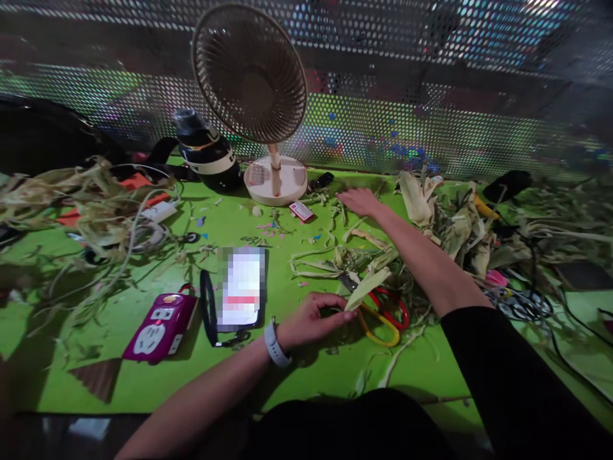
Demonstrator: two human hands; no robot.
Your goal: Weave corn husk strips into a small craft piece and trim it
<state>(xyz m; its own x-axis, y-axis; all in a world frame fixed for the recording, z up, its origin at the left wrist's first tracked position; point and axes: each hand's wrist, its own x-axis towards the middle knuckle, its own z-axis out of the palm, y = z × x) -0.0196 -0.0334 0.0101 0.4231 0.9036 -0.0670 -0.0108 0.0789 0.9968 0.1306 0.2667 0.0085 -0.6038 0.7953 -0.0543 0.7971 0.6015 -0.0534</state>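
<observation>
My left hand (318, 317), with a pale watch on its wrist, pinches the end of a pale green strip of corn husk (368, 289) between thumb and fingers. Just beyond its fingertips lie scissors (380, 333) with red and yellow handles, their blades partly covered by the husk. My right hand (358, 201) is stretched out toward the back of the table, low over the green surface. Its fingers look extended and somewhat blurred, near small dried scraps, and I see nothing in them. Beneath and beside the right forearm is a heap of dried husks (357, 257).
A fan (275, 180) and a dark bottle (211, 160) stand at the back. A phone (242, 287), a purple power strip (161, 327) and a black band (207, 310) lie at left. More husks (467, 233) and cables fill the right side; a perforated metal screen (364, 121) closes the back.
</observation>
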